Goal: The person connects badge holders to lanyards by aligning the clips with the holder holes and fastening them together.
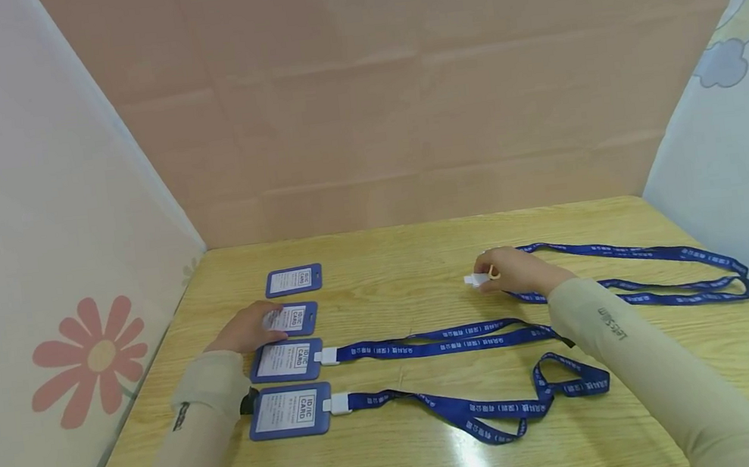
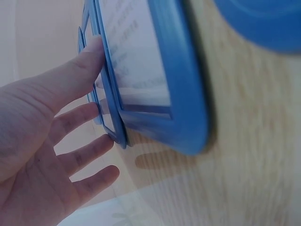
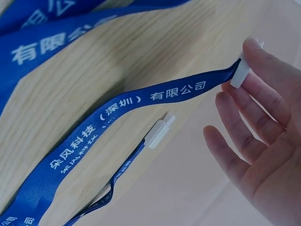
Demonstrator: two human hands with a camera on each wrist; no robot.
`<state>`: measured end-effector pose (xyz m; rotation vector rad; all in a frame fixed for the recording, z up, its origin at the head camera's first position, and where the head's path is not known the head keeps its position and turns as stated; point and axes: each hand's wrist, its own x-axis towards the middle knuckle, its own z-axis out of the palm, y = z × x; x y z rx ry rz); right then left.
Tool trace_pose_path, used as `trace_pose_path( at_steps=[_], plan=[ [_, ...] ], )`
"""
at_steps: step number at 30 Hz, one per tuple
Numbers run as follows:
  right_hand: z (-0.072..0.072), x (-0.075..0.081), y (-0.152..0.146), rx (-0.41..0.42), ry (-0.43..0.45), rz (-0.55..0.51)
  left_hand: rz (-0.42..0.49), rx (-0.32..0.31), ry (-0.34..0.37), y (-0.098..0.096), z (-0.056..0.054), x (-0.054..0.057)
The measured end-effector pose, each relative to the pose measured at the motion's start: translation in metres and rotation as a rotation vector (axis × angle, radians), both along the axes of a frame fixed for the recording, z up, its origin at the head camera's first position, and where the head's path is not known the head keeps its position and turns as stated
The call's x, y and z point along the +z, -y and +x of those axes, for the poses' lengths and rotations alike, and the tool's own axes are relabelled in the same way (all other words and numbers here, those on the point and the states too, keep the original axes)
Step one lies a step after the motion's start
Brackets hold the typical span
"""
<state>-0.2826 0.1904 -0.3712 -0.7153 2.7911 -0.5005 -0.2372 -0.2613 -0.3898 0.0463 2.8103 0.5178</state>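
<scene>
My left hand (image 1: 250, 327) grips a blue ID badge holder (image 1: 299, 319), the second from the back in a column at the left. Its thumb lies along the near edge and the fingers are at the far side. Towards the back right, my right hand (image 1: 508, 269) pinches the white plastic clip (image 3: 241, 75) of a blue lanyard (image 3: 174, 92) between thumb and index finger. Another lanyard's white clip (image 3: 159, 133) lies beyond that hand in the right wrist view. A bare badge holder (image 1: 293, 280) lies behind the left hand.
Nearer on the wooden table (image 1: 382, 309) lie two badge holders joined to lanyards, one holder (image 1: 287, 361) in front of the left hand and another (image 1: 290, 411) nearest. Their straps (image 1: 461, 407) stretch rightwards. A pink-beige wall (image 1: 362, 113) stands behind, with patterned walls (image 1: 38, 223) at both sides.
</scene>
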Motion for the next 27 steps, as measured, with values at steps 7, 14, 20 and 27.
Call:
trace_pose_path(
  at_steps=[7, 14, 20, 27],
  plan=[
    [0.000, 0.004, 0.007, 0.004, 0.009, -0.002, -0.018, 0.014, 0.001, -0.001, -0.002, 0.000],
    [-0.002, 0.003, 0.015, 0.021, 0.007, 0.001, -0.026, 0.025, 0.005, 0.002, -0.006, -0.005],
    [-0.003, 0.003, 0.019, 0.031, 0.000, 0.000, -0.028, 0.013, 0.003, 0.001, -0.005, -0.004],
    [-0.004, 0.004, 0.025, 0.034, 0.013, 0.005, -0.038, 0.016, 0.013, -0.001, -0.004, -0.001]
  ],
)
